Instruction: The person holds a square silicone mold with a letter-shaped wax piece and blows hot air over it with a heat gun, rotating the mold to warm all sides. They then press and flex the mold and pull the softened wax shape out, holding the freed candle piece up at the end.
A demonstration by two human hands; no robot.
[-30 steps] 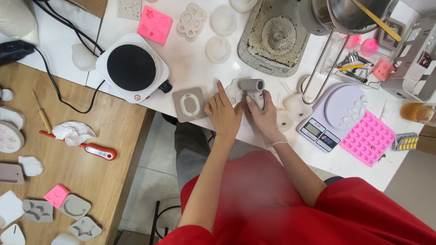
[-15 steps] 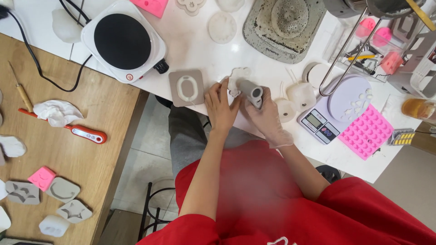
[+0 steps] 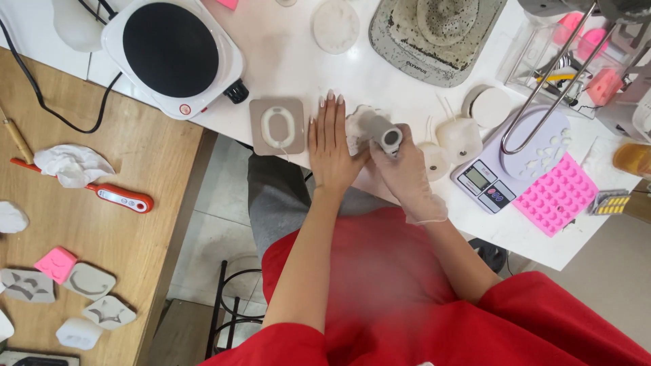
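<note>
Left hand (image 3: 332,146) lies flat, palm down, fingers straight and together, pointing away from the body. Its thumb side rests against the edge of a white scalloped mould (image 3: 359,129) on the white table (image 3: 285,61). Nothing is gripped: the grip is open, and the hand likely serves as a weight or stop so the mould does not slide.

Right hand (image 3: 407,169), in a thin translucent glove, is closed around the handle of a small grey heat gun (image 3: 381,130). The barrel slants up and to the left over the mould, its round end facing the camera. Wrist is bent inward, forearm coming in from the lower right. Whether the nozzle touches the mould cannot be told from this angle; it sits very close over it.

Both forearms converge from a red-sleeved torso at the table's near edge, so the work sits directly in front of the body, within short reach.

Around the work:
- Just left of the left hand, a grey square mould with a white oval ring (image 3: 277,127), apart from the fingers.
- Farther left, a white single hot plate (image 3: 173,51) with black top, cord trailing off.
- Right of the gloved hand, two white wax pieces with wicks (image 3: 451,142), then a lilac digital scale (image 3: 505,163) and a pink silicone mould (image 3: 556,193).
- On the adjoining wooden table (image 3: 135,156), a red probe thermometer (image 3: 102,193) and a crumpled tissue (image 3: 71,165), well apart from both hands.
</note>
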